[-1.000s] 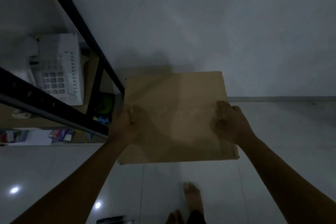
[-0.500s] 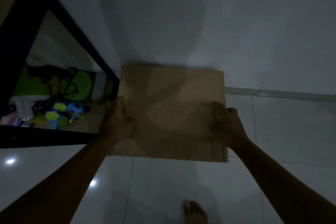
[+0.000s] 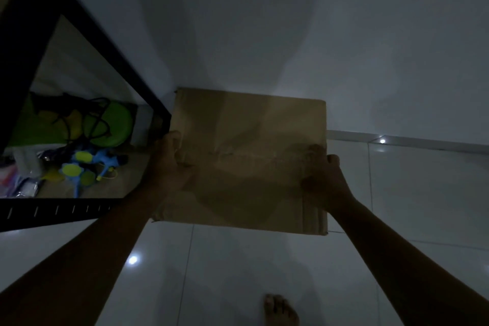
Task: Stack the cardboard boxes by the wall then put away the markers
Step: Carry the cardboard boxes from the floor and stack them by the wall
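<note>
A brown cardboard box (image 3: pixel 246 156) fills the middle of the head view, its far edge close against the pale wall. Its left side is gripped by my left hand (image 3: pixel 169 164), fingers wrapped over the edge. My right hand (image 3: pixel 321 177) holds the right side, thumb on top. Whether the box rests on the floor or hangs above it cannot be told in the dim light. No markers are in view.
A black metal shelf frame (image 3: pixel 111 50) stands directly left of the box, with green and blue toys (image 3: pixel 87 161) on its low shelf. The glossy white tiled floor (image 3: pixel 423 193) spreads to the right and toward me. A bare foot (image 3: pixel 280 309) shows at the bottom.
The box has gone down and toward the wall beside the shelf with both hands on it. The view has tilted lower, so the upper shelf with the white device is gone.
</note>
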